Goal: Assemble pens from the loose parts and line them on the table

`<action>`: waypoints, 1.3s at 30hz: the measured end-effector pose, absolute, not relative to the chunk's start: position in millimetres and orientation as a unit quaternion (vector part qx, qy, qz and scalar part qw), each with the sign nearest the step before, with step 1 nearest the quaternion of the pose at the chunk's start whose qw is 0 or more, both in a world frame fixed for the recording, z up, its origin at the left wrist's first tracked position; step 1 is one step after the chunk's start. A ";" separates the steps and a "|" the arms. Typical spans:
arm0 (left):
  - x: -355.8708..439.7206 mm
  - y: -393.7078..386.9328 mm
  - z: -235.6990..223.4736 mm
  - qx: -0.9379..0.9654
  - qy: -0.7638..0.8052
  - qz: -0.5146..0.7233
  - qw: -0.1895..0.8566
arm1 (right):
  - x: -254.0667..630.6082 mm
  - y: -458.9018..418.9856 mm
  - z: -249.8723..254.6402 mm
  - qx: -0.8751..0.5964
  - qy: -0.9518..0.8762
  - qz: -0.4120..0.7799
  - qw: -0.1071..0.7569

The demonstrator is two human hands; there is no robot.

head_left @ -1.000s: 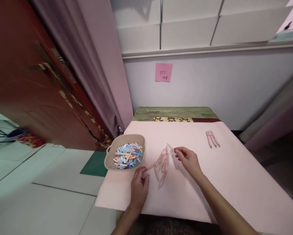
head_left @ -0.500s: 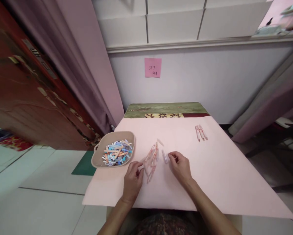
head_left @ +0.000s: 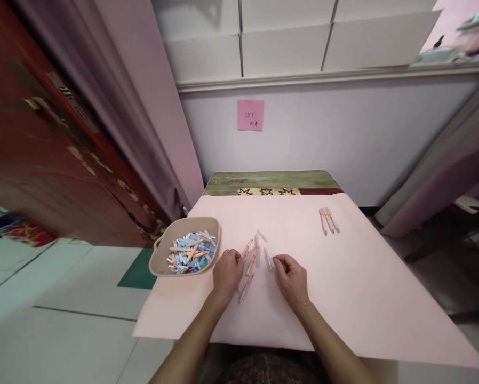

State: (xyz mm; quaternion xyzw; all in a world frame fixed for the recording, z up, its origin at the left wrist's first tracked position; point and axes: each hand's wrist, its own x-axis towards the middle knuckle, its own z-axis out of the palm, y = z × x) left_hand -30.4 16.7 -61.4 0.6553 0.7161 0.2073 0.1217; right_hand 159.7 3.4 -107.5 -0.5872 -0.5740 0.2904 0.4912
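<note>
On the pink-covered table, a loose pile of slim pink and clear pens [head_left: 253, 261] lies between my hands. My left hand [head_left: 227, 274] is closed at the pile's left side, fingertips among the pens; what they pinch is hidden. To the right, my right hand [head_left: 292, 281] has its thumb and forefinger pressed together beside a single pale pen [head_left: 268, 259]. Whether those fingertips grip anything is too small to tell. A short pale stick-like piece [head_left: 262, 234] lies just beyond the pile.
A beige basket [head_left: 157, 260] full of blue, white and orange pens stands at the table's left edge. Three pink pens [head_left: 329, 221] lie side by side at the far right. Behind the table is a wall with a pink note [head_left: 250, 115]; a red door [head_left: 35, 160] is left.
The camera view has shifted right. My left hand has moved up and right onto the pile, its fingers closing. My right hand has drawn back from above the pile, leaving the pale pen beside it.
</note>
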 end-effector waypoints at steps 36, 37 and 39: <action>-168.2 40.2 7.5 0.569 0.730 0.371 0.074 | 157.6 -0.4 -123.6 -0.412 -0.830 0.039 0.373; -184.5 51.2 11.4 0.588 0.750 0.302 0.033 | 157.7 -1.1 -125.4 -0.420 -0.825 0.031 0.378; -206.0 68.1 14.2 0.613 0.748 0.252 0.032 | 157.8 -2.6 -127.8 -0.433 -0.816 0.018 0.384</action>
